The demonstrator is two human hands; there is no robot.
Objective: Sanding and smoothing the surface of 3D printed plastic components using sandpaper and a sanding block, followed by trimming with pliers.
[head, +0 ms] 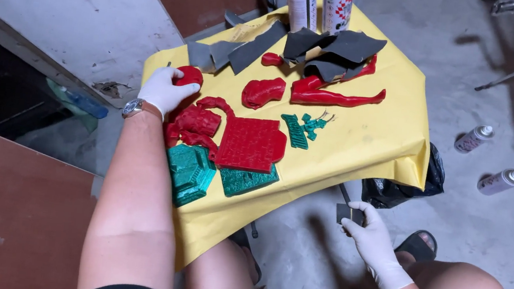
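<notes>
Left hand (163, 90), white glove, is closed around a rounded red printed piece (189, 76) at the near-left edge of the table (373, 145), fingers wrapped over it, thumb on the inner side. Piece sits just off the hand's fingertips toward the table centre; too much is covered to call a long axis. Right hand (371, 232), also gloved, is below the table's front edge, well apart from the red piece, pinching a small dark grey sandpaper square (344, 212) between thumb and fingers. So left hand is on the piece, right hand holds the abrasive and is the far one; the piece lies up and left from the right grip, across the table corner. Around the piece: a cluster of red curled parts (196, 125) just beside the left wrist, a flat red textured panel (250, 144), two green printed blocks (192, 173) at the near edge, a small green ribbed part (295, 131), a long red limb-shaped part (340, 98) lying left to right farther back. Torn grey sandpaper sheets (319, 48) and two spray cans (315, 2) at the far edge. Two more spray cans lie on the floor (488, 209) to the right.
</notes>
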